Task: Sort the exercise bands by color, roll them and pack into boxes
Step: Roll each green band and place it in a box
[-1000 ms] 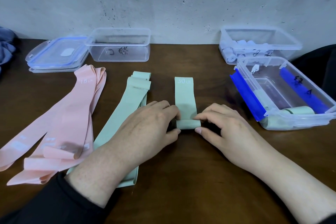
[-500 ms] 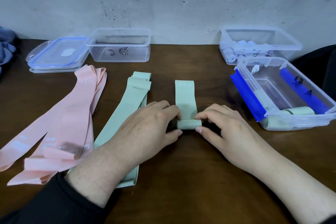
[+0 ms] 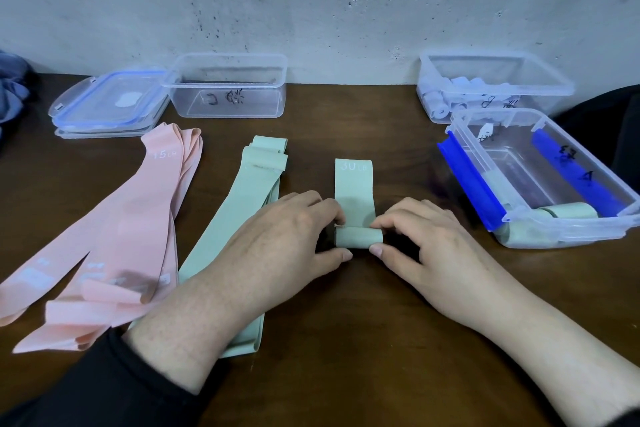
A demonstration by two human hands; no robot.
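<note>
We pinch the roll (image 3: 358,237) of the green band (image 3: 354,191) from both ends, left hand (image 3: 277,246) and right hand (image 3: 426,246), fingers curled on it (its flat tail reads 30 LB) on the table (image 3: 346,340). Left lie green bands (image 3: 235,229), then pink bands (image 3: 114,239); right, a box (image 3: 554,229) holding green rolls.

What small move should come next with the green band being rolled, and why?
Probably roll it another turn away from the body. Both hands, left and right, pinch the ends of the roll, and the band's flat tail, marked 30 LB, lies unrolled beyond it.
</note>
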